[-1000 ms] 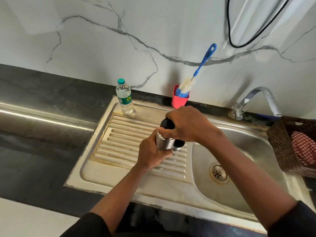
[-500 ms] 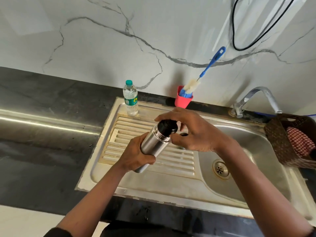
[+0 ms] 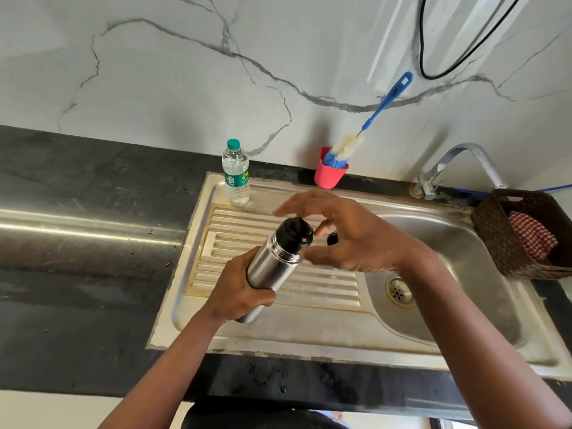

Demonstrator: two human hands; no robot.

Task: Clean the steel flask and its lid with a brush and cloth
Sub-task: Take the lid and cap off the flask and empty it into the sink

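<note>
Hands meet over a kitchen sink (image 3: 309,329) with a flask cleaning barely begun. The person's left hand (image 3: 238,292) is wrapped round the lower body of the steel flask (image 3: 272,266). It holds the flask in the air above the ribbed drainboard (image 3: 325,283), tilted with its top toward one o'clock. The right hand (image 3: 356,239) is spread loose about the black lid (image 3: 294,232), fingers arched over it and thumb beneath the neck, gripping nothing. Whether any fingertip touches the lid cannot be told.

The flask is a slim brushed-steel cylinder with ringed shoulders below the glossy lid, which sits in place on the neck. A small dark object (image 3: 332,238) shows past the right thumb; what it is cannot be told.

By its look the flask is rigid and fairly light if empty, and its polished wall is likely slippery once wet. A firm hold belongs round the mid-body, with the lid taken by its rim and twisted.

From the flask, the blue-handled brush (image 3: 371,119) stands in a pink cup (image 3: 329,176) at one o'clock, against the marble wall. The red-checked cloth (image 3: 530,235) lies in a brown basket (image 3: 495,239) at three o'clock, below the tap (image 3: 458,159). A water bottle (image 3: 236,171) stands at eleven o'clock on the sink's edge. Neither brush nor cloth is in hand.
</note>
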